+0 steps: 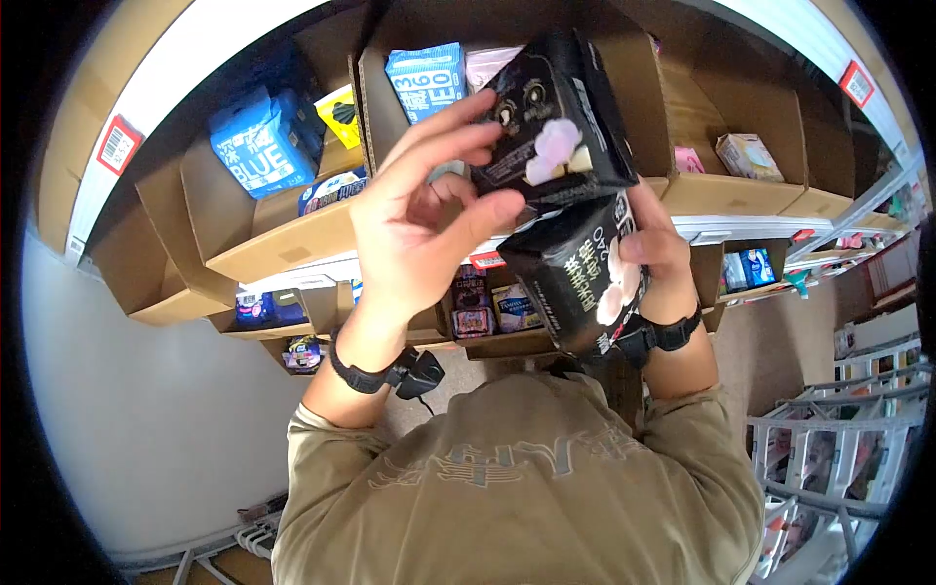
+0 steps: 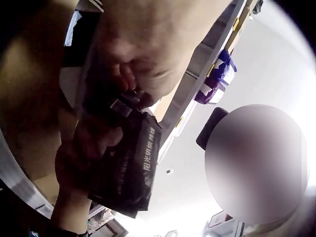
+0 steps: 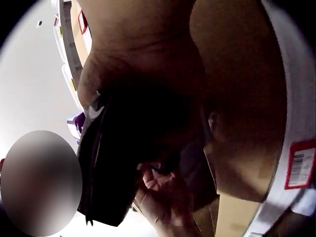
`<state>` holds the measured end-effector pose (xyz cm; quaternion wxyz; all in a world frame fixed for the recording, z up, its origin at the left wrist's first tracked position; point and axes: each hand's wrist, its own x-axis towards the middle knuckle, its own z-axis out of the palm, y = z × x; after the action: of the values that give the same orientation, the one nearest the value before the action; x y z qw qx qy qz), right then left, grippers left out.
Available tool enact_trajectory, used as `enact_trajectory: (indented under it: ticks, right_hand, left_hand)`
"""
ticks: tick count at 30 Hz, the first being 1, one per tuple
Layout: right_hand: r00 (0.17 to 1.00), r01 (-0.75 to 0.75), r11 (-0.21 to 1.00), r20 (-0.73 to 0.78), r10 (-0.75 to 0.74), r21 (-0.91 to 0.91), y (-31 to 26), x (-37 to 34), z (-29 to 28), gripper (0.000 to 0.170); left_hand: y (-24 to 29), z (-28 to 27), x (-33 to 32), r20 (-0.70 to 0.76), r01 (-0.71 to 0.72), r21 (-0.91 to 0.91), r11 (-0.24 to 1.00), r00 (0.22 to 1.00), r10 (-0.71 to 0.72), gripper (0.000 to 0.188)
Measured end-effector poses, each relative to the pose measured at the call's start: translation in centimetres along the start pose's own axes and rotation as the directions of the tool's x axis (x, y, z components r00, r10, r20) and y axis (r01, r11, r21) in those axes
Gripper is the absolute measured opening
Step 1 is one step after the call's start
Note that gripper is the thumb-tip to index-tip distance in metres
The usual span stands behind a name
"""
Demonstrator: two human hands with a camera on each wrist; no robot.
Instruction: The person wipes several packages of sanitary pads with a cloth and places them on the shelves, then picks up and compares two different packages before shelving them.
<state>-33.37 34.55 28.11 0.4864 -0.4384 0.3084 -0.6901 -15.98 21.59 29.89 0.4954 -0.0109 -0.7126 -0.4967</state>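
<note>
In the head view, a glossy black pack (image 1: 551,107) with a lilac flower print tilts above a second black pack (image 1: 570,283) printed with pale cotton bolls and characters. My right hand (image 1: 658,244) grips the lower pack at its right side, thumb across the front and the other fingers mostly hidden behind. The fingertips of my left hand (image 1: 409,195) overlap the upper pack's left edge, spread apart, with the thumb at its lower corner. In the left wrist view, the characters on a dark pack (image 2: 140,163) show beside my right hand (image 2: 81,153). The right wrist view is very dark.
Cardboard shelf bins hold blue packs (image 1: 263,141), a yellow pack (image 1: 339,115), a blue-and-white pack (image 1: 426,78) and a small box (image 1: 748,156). Red-framed price tags (image 1: 118,144) line the shelf edge. More packs (image 1: 473,307) lie on a lower shelf. Wire racks (image 1: 838,439) stand at right.
</note>
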Motion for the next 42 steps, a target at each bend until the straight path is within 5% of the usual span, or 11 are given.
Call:
enact_trajectory:
  ticks: [6,7,10,13,14,16,19,22,24,26,42]
  right_hand:
    - [0.990,0.019,0.996,0.141,-0.032,0.091,0.0,0.7,-0.4,0.106]
    - [0.989,0.021,0.996,0.141,-0.034,0.091,-0.2,1.0,-0.2,0.106]
    - [0.978,0.131,0.982,0.179,-0.105,-0.139,-0.8,1.5,0.9,0.103]
    - [0.955,0.236,0.880,0.267,-0.132,-0.412,-1.2,1.4,1.8,0.105]
    - [0.959,0.240,0.864,0.245,-0.141,-0.443,-1.2,1.0,2.3,0.101]
    - [0.930,0.347,0.704,0.322,-0.175,-0.620,-1.3,0.8,2.1,0.094]
    - [0.875,0.484,0.633,0.339,-0.345,-0.604,-0.3,0.6,1.4,0.074]
    - [0.821,0.490,0.782,-0.099,-0.563,-0.386,1.1,0.7,0.9,0.062]
    - [0.820,0.520,0.853,-0.261,-0.510,-0.031,1.1,2.3,0.1,0.052]
    - [0.811,0.527,0.849,-0.321,-0.489,0.039,1.0,4.5,-0.9,0.036]
    - [0.845,0.507,0.853,-0.265,-0.464,0.121,3.1,7.7,-0.6,0.038]
  left_hand:
    - [-0.4,-0.2,0.0,-0.100,0.054,0.104,0.993,0.994,-0.044,0.038]
    - [-0.2,0.0,-0.2,-0.143,0.145,-0.028,0.989,0.979,-0.148,0.040]
    - [-0.2,-0.2,-1.0,-0.083,0.208,-0.333,0.920,0.965,-0.249,0.057]
    - [-1.4,-0.8,-1.6,-0.173,0.339,-0.245,0.908,0.906,-0.385,0.058]
    - [-0.6,0.3,-1.1,-0.188,0.280,-0.489,0.826,0.891,-0.414,0.052]
    - [-1.6,-0.8,-1.6,-0.191,0.248,-0.621,0.743,0.872,-0.451,0.047]
    - [-2.4,-1.1,-2.1,-0.250,0.094,-0.723,0.684,0.888,-0.386,0.047]
    - [-1.2,-0.3,-1.5,-0.351,-0.071,-0.668,0.741,0.907,-0.231,0.046]
    - [-1.5,-0.6,-0.8,-0.350,-0.127,-0.661,0.739,0.924,-0.154,0.048]
    - [-2.0,-1.1,0.1,-0.341,-0.146,-0.687,0.712,0.930,-0.138,0.049]
    - [-5.4,-2.7,1.1,-0.335,-0.187,-0.715,0.674,0.938,-0.094,0.049]
